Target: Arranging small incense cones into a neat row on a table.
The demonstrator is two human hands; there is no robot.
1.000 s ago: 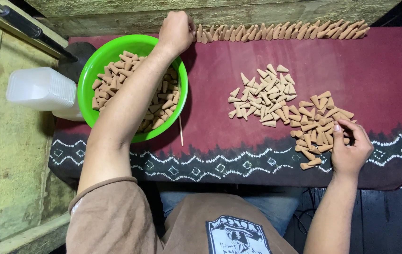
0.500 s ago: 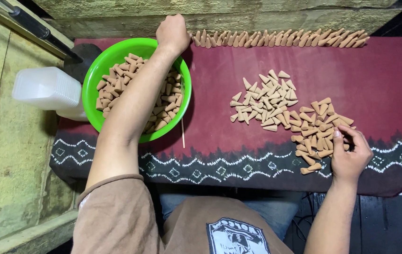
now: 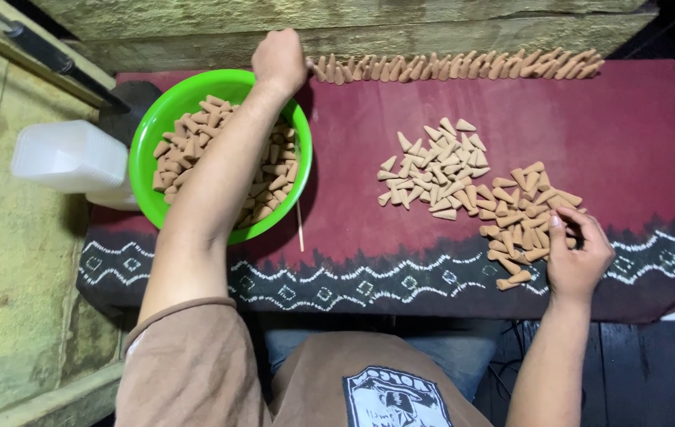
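Both hands have barely shifted: the left hand point(image 3: 278, 59), fingers curled shut at the row of cones point(image 3: 456, 66) at twelve o'clock, stays there, while the right hand point(image 3: 578, 257) still pinches in the loose pile point(image 3: 480, 190) at four o'clock, so lining continues.

Brown short-sleeved shirt, bare forearms, blue trousers.
Loose tan-brown sleeve point(image 3: 187, 360) ending above the elbow on the left arm; left hand point(image 3: 278, 59) and right hand point(image 3: 578, 257) bare, without gloves, rings or watch. Shirt front point(image 3: 369, 383) same brown, with a dark rectangular printed patch point(image 3: 397, 399) edged in white, bearing a pale figure. Blue denim point(image 3: 432, 344) showing at the lap.
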